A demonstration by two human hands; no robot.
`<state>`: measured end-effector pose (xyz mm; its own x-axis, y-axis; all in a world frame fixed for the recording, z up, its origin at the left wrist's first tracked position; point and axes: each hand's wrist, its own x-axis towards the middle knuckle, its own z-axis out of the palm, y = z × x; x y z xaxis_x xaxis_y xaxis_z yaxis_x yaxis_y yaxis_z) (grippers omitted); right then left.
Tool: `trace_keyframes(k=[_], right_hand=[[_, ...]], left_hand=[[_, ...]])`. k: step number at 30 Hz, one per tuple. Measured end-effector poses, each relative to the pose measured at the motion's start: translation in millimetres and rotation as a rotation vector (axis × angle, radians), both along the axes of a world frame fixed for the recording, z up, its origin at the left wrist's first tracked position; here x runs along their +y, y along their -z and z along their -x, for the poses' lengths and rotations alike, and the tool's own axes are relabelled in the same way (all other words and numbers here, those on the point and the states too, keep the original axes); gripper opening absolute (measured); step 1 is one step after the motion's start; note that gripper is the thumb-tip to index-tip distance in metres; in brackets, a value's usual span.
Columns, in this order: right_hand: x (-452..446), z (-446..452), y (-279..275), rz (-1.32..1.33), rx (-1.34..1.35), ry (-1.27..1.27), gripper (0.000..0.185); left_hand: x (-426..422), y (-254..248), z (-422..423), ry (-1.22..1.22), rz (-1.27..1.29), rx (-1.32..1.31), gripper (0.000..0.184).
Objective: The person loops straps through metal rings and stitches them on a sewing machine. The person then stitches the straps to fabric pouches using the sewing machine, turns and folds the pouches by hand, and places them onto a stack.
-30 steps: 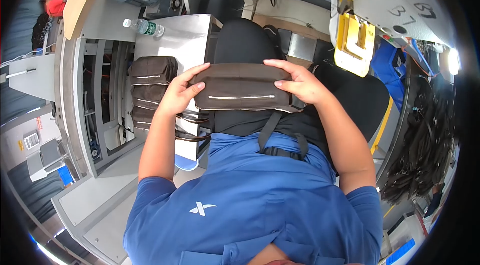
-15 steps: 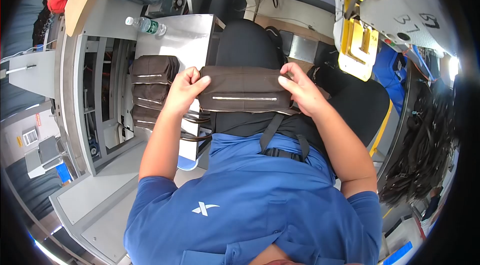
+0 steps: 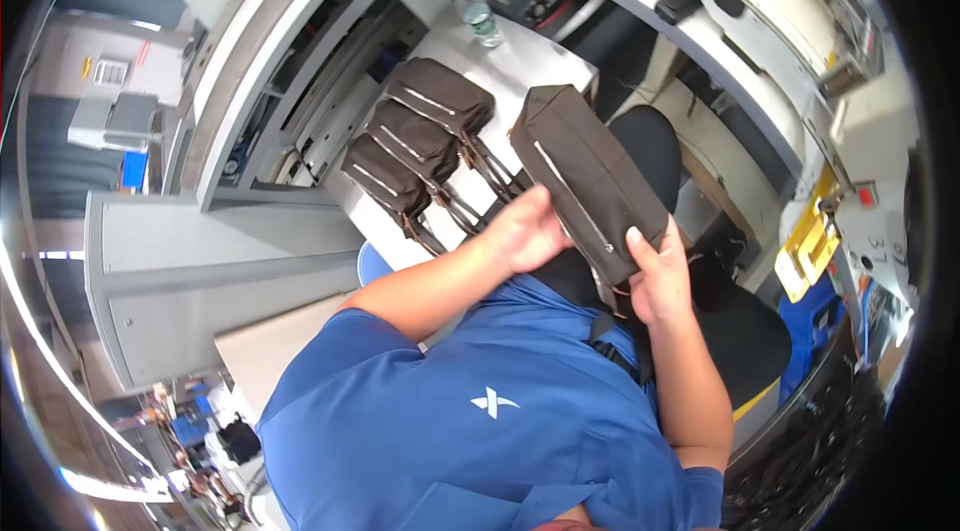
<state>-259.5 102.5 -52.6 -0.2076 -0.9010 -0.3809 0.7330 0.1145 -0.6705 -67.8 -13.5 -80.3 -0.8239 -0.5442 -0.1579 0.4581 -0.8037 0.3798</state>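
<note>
A dark brown fabric bag point(image 3: 600, 181) with a long silver zipper is tilted over my lap, one end pointing up and left. My right hand point(image 3: 660, 276) grips its lower right end, thumb on the front face and fingers behind. Beside the zipper side of the bag is my left hand point(image 3: 530, 231), its fingers stretched out near the bag's lower edge. Whether those fingertips touch the bag I cannot tell. Several similar brown bags point(image 3: 415, 138) lie in a row on the light table to the left, their straps hanging toward me.
A plastic water bottle point(image 3: 477, 16) stands at the far end of the light table point(image 3: 535, 56). Grey metal cabinets point(image 3: 190, 241) are on the left. Machine parts with a yellow bracket point(image 3: 808, 246) stand at the right, above a blue object point(image 3: 812, 331).
My view has turned toward the left. The bag has gone from level, held at both ends, to tilted. My left hand has let go of its end and moved down; the right hand still grips.
</note>
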Motion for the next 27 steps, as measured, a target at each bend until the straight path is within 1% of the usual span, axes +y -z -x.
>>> trace_keyframes(k=[1,2,4,5,6,7,8,9,10,11,12,13,14,15,16,18,19,20,21,22,23,26,27], right_hand=[[-5.4,-11.5,-3.9,0.009,0.057,-0.02,0.047],[-8.6,-20.9,-4.9,0.036,0.098,-0.046,0.05],[-8.5,-23.5,-12.7,0.03,0.312,-0.347,0.055],[-5.0,-14.9,-11.7,-0.032,0.565,-0.632,0.052],[-0.6,-11.6,-13.3,0.043,0.902,-0.78,0.042],[-0.6,-9.3,-29.8,-0.021,1.019,-0.891,0.035],[1.9,-5.7,-48.8,-0.093,1.131,-1.001,0.029],[7.6,0.0,-55.8,-0.032,1.225,-0.969,0.026],[15.0,6.5,-59.6,0.028,1.316,-0.932,0.023],[20.5,11.8,-65.1,0.086,1.406,-0.892,0.02],[21.3,15.1,-75.4,0.091,1.452,-0.901,0.018],[19.6,17.2,-87.3,0.093,1.499,-0.906,0.017],[17.4,16.8,-96.4,0.09,1.544,-0.91,0.015],[13.8,13.2,-102.5,0.124,1.64,-0.957,0.016],[8.8,5.4,-104.5,0.192,1.632,-0.938,0.016],[-5.0,-17.5,-100.4,0.331,1.616,-0.899,0.015],[-15.6,-31.5,-89.2,0.35,1.569,-0.924,0.014],[-26.0,-46.1,-74.1,0.37,1.52,-0.948,0.015],[-33.7,-59.5,-63.0,0.3,1.504,-1.036,0.016],[-40.2,-69.2,-53.6,0.233,1.486,-1.122,0.018],[-42.7,-75.2,-45.6,0.248,1.483,-1.119,0.019],[-43.0,-92.1,-30.9,0.336,1.456,-1.144,0.024],[-42.9,-96.4,-29.1,0.383,1.445,-1.162,0.026]], left_hand=[[6.8,-21.2,8.9,-0.089,0.026,-0.048,0.059],[7.1,-38.0,11.1,-0.186,0.05,-0.319,0.056],[-18.9,-49.3,1.9,-0.374,0.16,-0.471,0.046],[-43.0,-46.7,-13.3,-0.445,0.168,-0.519,0.044],[-63.0,-68.1,-26.6,-0.54,0.154,-0.616,0.044],[-92.2,-60.3,-50.6,-0.637,0.229,-0.662,0.043],[-111.8,-71.6,-67.1,-0.749,0.241,-0.754,0.043],[-135.7,-63.7,-91.4,-0.867,0.195,-0.742,0.043],[-158.9,-51.8,-120.9,-0.915,0.233,-0.791,0.042],[-183.5,-33.6,-156.4,-0.854,0.194,-0.808,0.041],[-208.8,-5.2,-197.0,-0.772,0.099,-0.801,0.041],[-217.9,8.2,-218.3,-0.686,0.023,-0.844,0.042],[-233.0,35.3,-244.4,-0.617,-0.062,-0.836,0.037],[-234.1,52.0,-252.5,-0.6,-0.061,-0.875,0.041],[-225.9,64.6,-255.9,-0.587,-0.062,-0.912,0.046],[-201.1,82.4,-247.4,-0.633,0.051,-1.316,0.064],[-201.9,111.3,-262.6,-0.492,0.21,-1.779,0.092],[-186.6,103.9,-235.1,-0.482,0.382,-2.404,0.101],[-191.7,126.0,-239.7,-0.509,0.502,-2.347,0.1],[-191.7,128.3,-231.8,-0.541,0.617,-2.285,0.099],[-190.0,133.8,-220.9,-0.664,0.474,-2.153,0.085],[-201.0,158.0,-239.2,-0.834,0.571,-1.96,0.076],[-197.7,137.2,-231.1,-0.76,0.582,-2.095,0.065]])
